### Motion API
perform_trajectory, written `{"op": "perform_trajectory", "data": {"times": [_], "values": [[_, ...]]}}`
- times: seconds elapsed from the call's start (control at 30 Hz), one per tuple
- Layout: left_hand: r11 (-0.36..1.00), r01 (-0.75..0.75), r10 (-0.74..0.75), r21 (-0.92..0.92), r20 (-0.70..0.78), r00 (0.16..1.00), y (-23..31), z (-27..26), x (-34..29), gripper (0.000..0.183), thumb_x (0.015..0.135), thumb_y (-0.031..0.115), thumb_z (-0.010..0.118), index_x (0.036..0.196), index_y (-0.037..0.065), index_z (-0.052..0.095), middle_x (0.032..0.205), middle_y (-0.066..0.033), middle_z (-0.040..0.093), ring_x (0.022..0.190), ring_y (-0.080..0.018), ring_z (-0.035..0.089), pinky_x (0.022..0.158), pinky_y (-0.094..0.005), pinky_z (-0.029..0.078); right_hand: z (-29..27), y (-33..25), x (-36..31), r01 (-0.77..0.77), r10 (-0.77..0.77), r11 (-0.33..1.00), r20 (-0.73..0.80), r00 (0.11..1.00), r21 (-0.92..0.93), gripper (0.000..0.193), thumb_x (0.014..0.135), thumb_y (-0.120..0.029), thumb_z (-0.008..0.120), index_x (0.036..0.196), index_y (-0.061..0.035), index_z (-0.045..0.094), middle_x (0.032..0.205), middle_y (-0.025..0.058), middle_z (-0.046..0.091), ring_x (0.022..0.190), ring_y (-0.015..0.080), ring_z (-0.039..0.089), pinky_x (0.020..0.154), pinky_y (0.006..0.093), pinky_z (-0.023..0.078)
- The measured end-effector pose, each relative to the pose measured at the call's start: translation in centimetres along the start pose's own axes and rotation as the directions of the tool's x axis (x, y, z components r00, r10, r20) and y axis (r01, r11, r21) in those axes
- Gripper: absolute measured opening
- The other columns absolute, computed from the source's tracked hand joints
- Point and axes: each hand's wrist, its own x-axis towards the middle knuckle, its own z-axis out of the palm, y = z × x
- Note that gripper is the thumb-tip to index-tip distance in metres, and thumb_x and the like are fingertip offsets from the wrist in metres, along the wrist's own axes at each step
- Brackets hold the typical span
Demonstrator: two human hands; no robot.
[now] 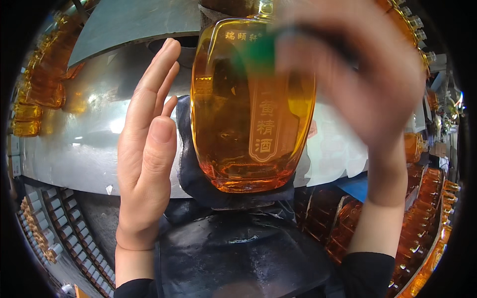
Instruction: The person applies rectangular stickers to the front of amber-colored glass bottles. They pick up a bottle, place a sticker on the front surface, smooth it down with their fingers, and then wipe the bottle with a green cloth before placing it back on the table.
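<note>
A large, flat-sided glass bottle of amber liquid, with pale gold lettering and a framed label design on its front, rests on a dark pad, its neck pointing away from me. My left hand is held upright just left of the bottle, fingers stretched out and thumb showing, apart from the glass. Over the bottle's upper right, my right hand is smeared by motion. A small green object shows at its fingertips against the bottle front, and a dark strip crosses the hand; the object's kind is too blurred to tell.
Beneath the pad is a shiny metal table. Pale translucent sheets lie right of the bottle. Several amber bottles stand at left and lower right. Rows of pale cylinders sit lower left. A black apron covers my front.
</note>
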Motion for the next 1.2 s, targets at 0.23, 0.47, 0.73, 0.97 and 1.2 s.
{"op": "perform_trajectory", "data": {"times": [0.23,0.47,0.73,0.97,1.2], "values": [[0.991,0.09,-0.094,-0.098,-0.03,0.995,0.1,-0.7,0.8,0.08,0.098,0.065,0.025,0.146,0.002,0.039,0.151,-0.0191,0.037,0.142,-0.034,0.033,0.114,-0.0478,0.029,1.7,-6.1,-1.2,0.137,-0.194,0.962,0.243,0.951,0.235,0.022,0.082,-0.01,0.062,0.101,-0.0025,0.066,0.095,0.0078,0.068,0.083,0.0174,0.066,0.068,0.0308,0.055],[0.976,-0.043,0.068,-0.212,0.111,0.991,-0.6,-1.7,1.0,0.061,0.104,0.039,0.04,0.144,-0.006,0.036,0.151,-0.0239,0.033,0.144,-0.0329,0.028,0.117,-0.0384,0.022,-0.5,-2.9,-0.9,-0.063,0.066,0.998,0.169,0.983,-0.027,0.023,0.085,-0.002,0.065,0.108,-0.0041,0.067,0.096,0.0091,0.068,0.086,0.0199,0.065,0.08,0.0308,0.053],[0.875,0.171,-0.004,-0.454,0.345,0.939,0.8,2.1,4.7,0.055,0.104,0.045,0.04,0.124,-0.006,0.049,0.112,-0.0164,0.061,0.104,-0.02,0.055,0.095,-0.0341,0.043,-5.8,-3.0,-2.9,-0.447,0.45,0.864,0.044,0.892,0.233,0.036,0.091,-0.031,0.063,0.114,-0.0036,0.057,0.081,0.0015,0.054,0.071,0.0108,0.054,0.068,0.0206,0.043],[0.931,-0.013,0.258,-0.364,0.633,0.73,3.8,-2.6,2.9,0.072,0.1,0.059,0.033,0.142,0.0,0.036,0.137,-0.0169,0.048,0.128,-0.0261,0.046,0.105,-0.0362,0.036,-7.0,-7.0,3.9,-0.5,0.471,0.839,0.175,0.865,0.213,0.054,0.065,-0.02,0.084,0.107,0.0001,0.057,0.07,0.0031,0.062,0.053,0.0046,0.055,0.052,0.0183,0.041],[0.908,-0.161,0.233,-0.387,0.147,0.961,0.8,-7.9,-0.6,0.071,0.1,0.047,0.046,0.15,0.0,0.025,0.148,-0.0216,0.038,0.139,-0.0289,0.036,0.113,-0.0379,0.029,-4.5,-8.1,12.1,-0.275,0.262,0.96,0.193,0.946,0.044,0.007,0.068,-0.005,0.069,0.071,-0.0044,0.063,0.056,0.0016,0.059,0.048,0.0059,0.055,0.047,0.0199,0.04]]}}
